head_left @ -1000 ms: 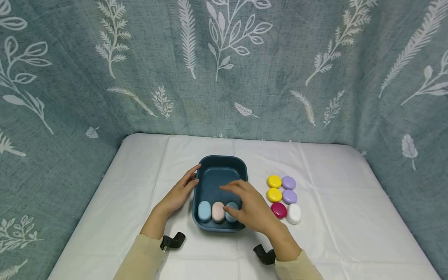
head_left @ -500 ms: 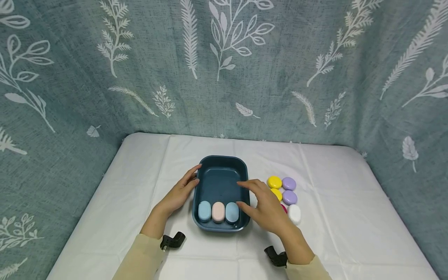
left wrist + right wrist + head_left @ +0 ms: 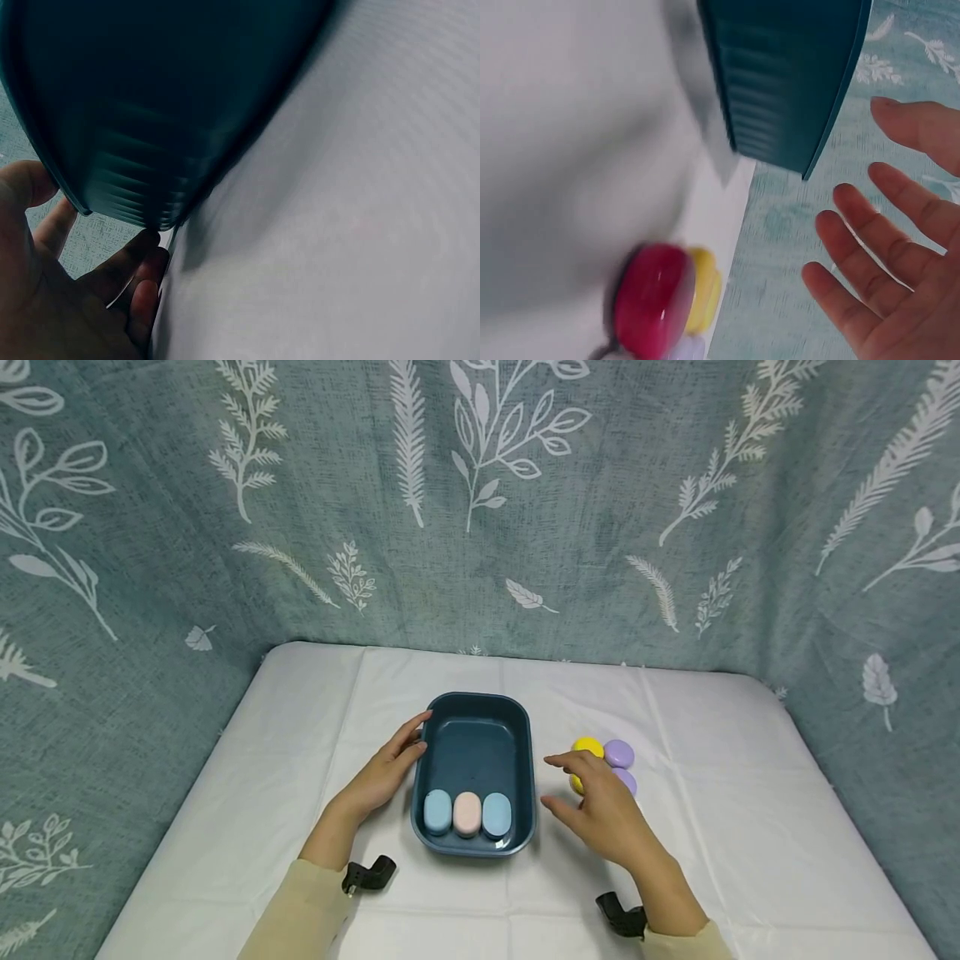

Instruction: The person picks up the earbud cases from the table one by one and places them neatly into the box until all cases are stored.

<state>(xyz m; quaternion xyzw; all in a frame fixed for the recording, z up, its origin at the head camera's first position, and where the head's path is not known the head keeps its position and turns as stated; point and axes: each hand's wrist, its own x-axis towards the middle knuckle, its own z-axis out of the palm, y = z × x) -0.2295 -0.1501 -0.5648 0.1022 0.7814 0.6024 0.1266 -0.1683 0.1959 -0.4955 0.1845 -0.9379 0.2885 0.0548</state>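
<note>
The dark blue tray [image 3: 475, 752] has three rounded, oval pieces in a row along its near end: a light blue piece [image 3: 438, 812], a pale pink piece [image 3: 467, 814] and another light blue piece [image 3: 497, 815]. My left hand [image 3: 381, 778] rests against the tray's left side, its fingertips and thumb touching the wall and rim. To the right of the tray hovers my right hand [image 3: 600, 806], fingers spread, holding nothing. Beneath and behind it lie a yellow piece [image 3: 587, 747], another yellow one mostly covered, and a glossy magenta piece [image 3: 654, 301], hidden in the head view.
Two lilac pieces, the far one [image 3: 619, 753] and the near one [image 3: 625, 780], lie beside the yellow ones. White cloth [image 3: 750, 827] covers the table. A grey-green curtain with white leaf prints [image 3: 480, 568] hangs behind and at both sides.
My right hand has moved rightward from above the tray to over the loose pieces, uncovering the right light blue piece and covering the magenta and white ones. My left hand has stayed at the tray.
</note>
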